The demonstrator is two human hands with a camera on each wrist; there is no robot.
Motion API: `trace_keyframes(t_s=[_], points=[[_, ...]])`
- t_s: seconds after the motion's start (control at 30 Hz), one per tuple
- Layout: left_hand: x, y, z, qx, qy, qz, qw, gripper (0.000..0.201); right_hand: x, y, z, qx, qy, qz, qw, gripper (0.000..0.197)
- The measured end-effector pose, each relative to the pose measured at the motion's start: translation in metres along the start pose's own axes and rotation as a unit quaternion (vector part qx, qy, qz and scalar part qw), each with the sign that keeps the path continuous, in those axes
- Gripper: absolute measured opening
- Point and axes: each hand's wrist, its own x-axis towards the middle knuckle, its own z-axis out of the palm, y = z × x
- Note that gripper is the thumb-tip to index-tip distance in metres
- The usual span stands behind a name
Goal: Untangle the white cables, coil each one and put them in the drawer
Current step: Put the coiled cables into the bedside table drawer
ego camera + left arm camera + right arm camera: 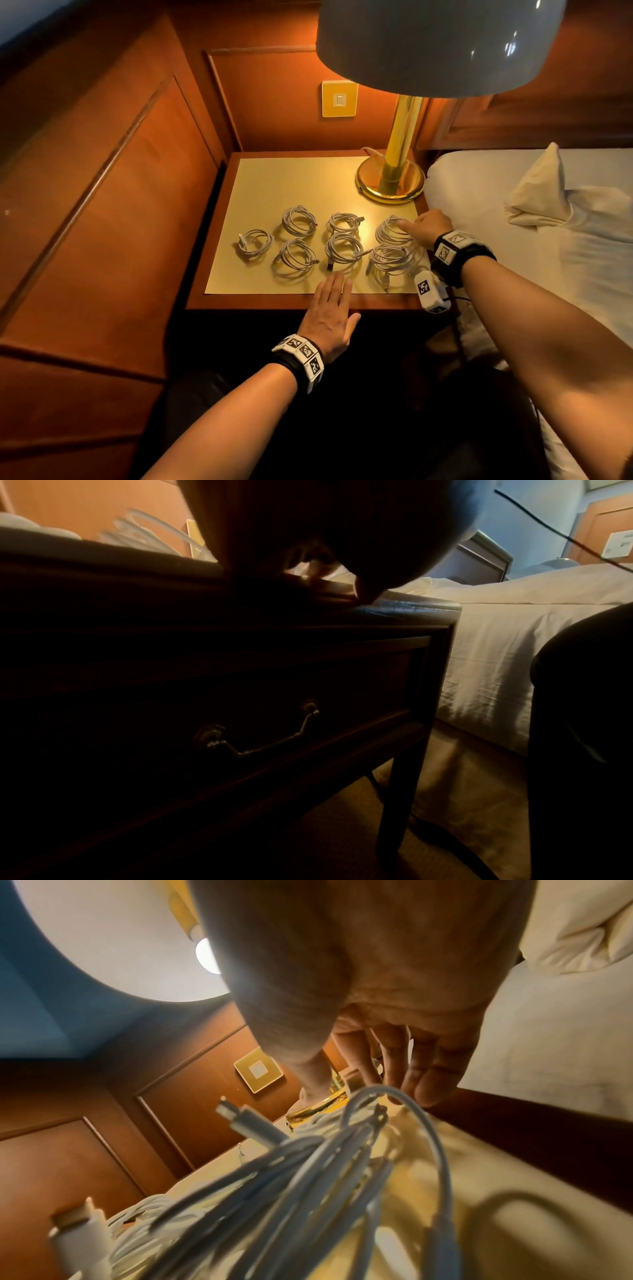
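**Coils laid out on the nightstand**

Under a brass lamp (pixel 394 171), the nightstand (pixel 274 301) holds seven white cable coils (pixel 343 248). The left hand (pixel 330 310) lies flat at six o'clock, fingers straight. The right hand (pixel 428 226) touches the three-o'clock coil (pixel 388 233), fingers relaxed. The drawer (pixel 240 718) is closed.

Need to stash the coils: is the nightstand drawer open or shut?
Shut: the drawer front sits flush in the frame, its handle untouched.

Shut drawer (pixel 240 710) below the left hand (pixel 308 520).
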Motion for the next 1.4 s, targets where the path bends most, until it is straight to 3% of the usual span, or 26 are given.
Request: trace_keyframes(t_s=[0.1, 0.2, 0.37, 0.43, 0.53, 0.63, 0.73, 0.93, 1.23, 1.4], points=[[-0.001, -0.001, -0.004, -0.022, -0.001, 0.001, 1.0, 0.077, -0.007, 0.0, -0.004, -0.027, 0.0, -0.02, 0.999, 0.052], [-0.004, -0.003, -0.009, -0.027, -0.01, -0.005, 1.0, 0.078, -0.023, -0.004, -0.011, -0.021, 0.033, -0.069, 0.997, 0.039], [-0.029, -0.015, -0.013, -0.014, -0.002, -0.023, 1.0, 0.065, -0.098, -0.022, -0.004, 0.043, 0.15, -0.227, 0.961, 0.025], [-0.046, -0.023, -0.017, 0.004, 0.003, -0.037, 0.999, 0.063, -0.141, -0.028, 0.015, 0.069, 0.122, -0.272, 0.952, 0.019], [-0.068, -0.04, -0.027, 0.042, 0.002, -0.102, 0.994, 0.064, -0.186, -0.023, 0.065, 0.045, -0.005, -0.26, 0.965, 0.015], [-0.082, -0.062, -0.035, 0.056, -0.025, -0.182, 0.981, 0.066, -0.205, -0.011, 0.12, -0.11, -0.148, -0.252, 0.95, 0.015], [-0.09, -0.074, -0.037, 0.047, -0.07, -0.209, 0.974, 0.069, -0.21, -0.002, 0.158, -0.239, -0.216, -0.242, 0.915, 0.028], [-0.095, -0.077, -0.031, 0.054, -0.097, -0.191, 0.975, 0.078, -0.203, 0.01, 0.193, -0.333, -0.235, -0.224, 0.885, 0.034], [-0.118, -0.043, -0.022, 0.06, -0.08, -0.163, 0.981, 0.09, -0.236, 0.019, 0.198, -0.331, -0.196, -0.22, 0.896, 0.036], [-0.123, -0.017, -0.004, 0.09, -0.159, -0.138, 0.973, 0.088, -0.26, 0.04, 0.188, -0.286, -0.257, -0.242, 0.891, 0.036]])
